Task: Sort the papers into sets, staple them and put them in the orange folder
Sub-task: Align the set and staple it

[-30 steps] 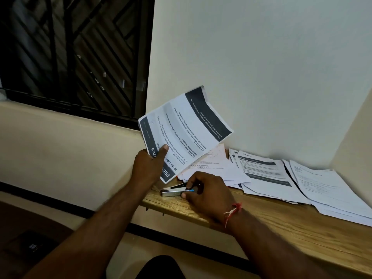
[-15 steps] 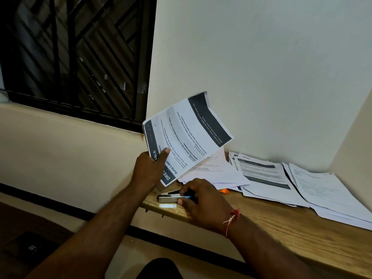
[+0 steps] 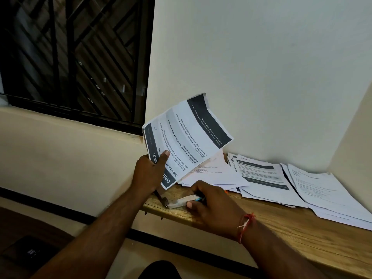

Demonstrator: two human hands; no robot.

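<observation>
The left hand (image 3: 148,174) pinches a raised printed sheet (image 3: 187,139), while the right hand (image 3: 209,200) grips the stapler (image 3: 181,202) on the near-left shelf (image 3: 281,228).

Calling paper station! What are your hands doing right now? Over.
Left hand holds paper set up. Right hand grips stapler on wooden shelf. Loose papers piled behind, not in the way.

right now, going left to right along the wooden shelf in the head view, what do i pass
stapler, pile topped by a grid sheet, pile topped by a dark-banded sheet, plain white pile
</observation>
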